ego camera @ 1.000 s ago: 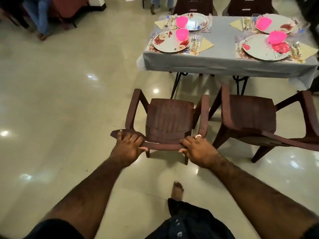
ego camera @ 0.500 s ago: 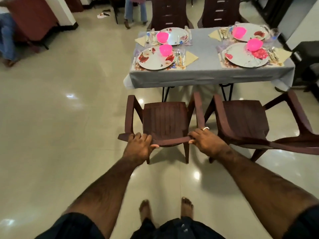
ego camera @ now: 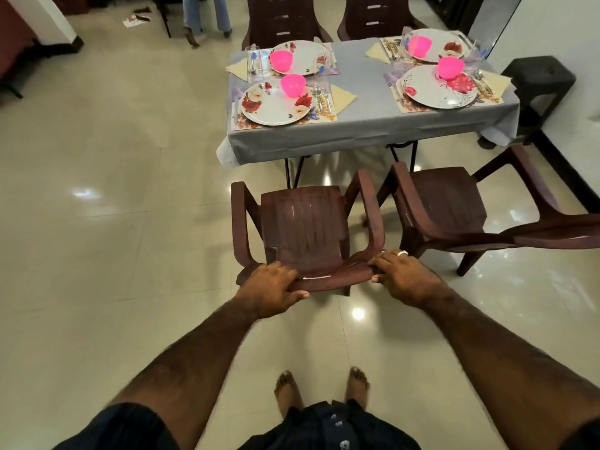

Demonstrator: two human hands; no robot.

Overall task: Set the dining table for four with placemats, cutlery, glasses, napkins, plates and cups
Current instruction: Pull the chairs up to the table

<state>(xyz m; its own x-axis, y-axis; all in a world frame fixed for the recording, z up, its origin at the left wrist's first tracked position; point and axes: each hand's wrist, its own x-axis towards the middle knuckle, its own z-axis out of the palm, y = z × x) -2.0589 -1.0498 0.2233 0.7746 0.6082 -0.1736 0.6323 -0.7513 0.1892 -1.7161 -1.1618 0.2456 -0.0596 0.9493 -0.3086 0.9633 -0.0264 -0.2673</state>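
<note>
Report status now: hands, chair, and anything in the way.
Left hand and right hand both grip the chair by its back. Table set for four. Second chair close on the right.

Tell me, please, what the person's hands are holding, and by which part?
Both hands hold the brown plastic armchair by the top edge of its backrest: left hand at the left end, right hand at the right end.
</note>
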